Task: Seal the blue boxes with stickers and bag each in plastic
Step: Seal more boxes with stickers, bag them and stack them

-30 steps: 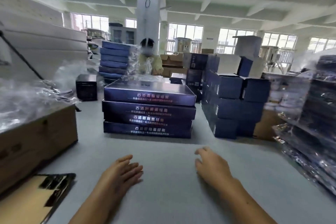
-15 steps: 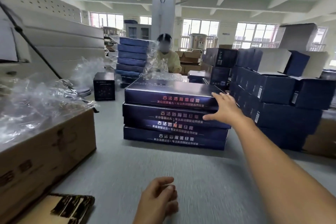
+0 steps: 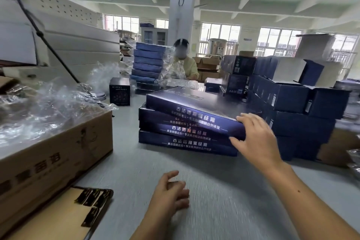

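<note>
A stack of flat dark blue boxes (image 3: 187,138) with white lettering stands on the grey table (image 3: 214,191). The top blue box (image 3: 192,107) is tilted and skewed off the pile, its near right corner pulled toward me. My right hand (image 3: 255,138) grips that corner, fingers on the lid and thumb under the front edge. My left hand (image 3: 171,191) rests on the table in front of me, fingers loosely curled, holding nothing. A sheet of dark stickers (image 3: 93,200) lies at the near left. Clear plastic bags (image 3: 44,107) are heaped on a cardboard carton.
The brown carton (image 3: 58,158) fills the left side. Taller dark blue boxes (image 3: 292,107) are piled on the right. A small black cube box (image 3: 119,94) stands behind. Across the table a person (image 3: 185,64) works beside another blue stack (image 3: 148,64).
My right hand has taken hold of the top box's near right corner and pulled it askew toward me, tilting it. My left hand stays low on the table.
</note>
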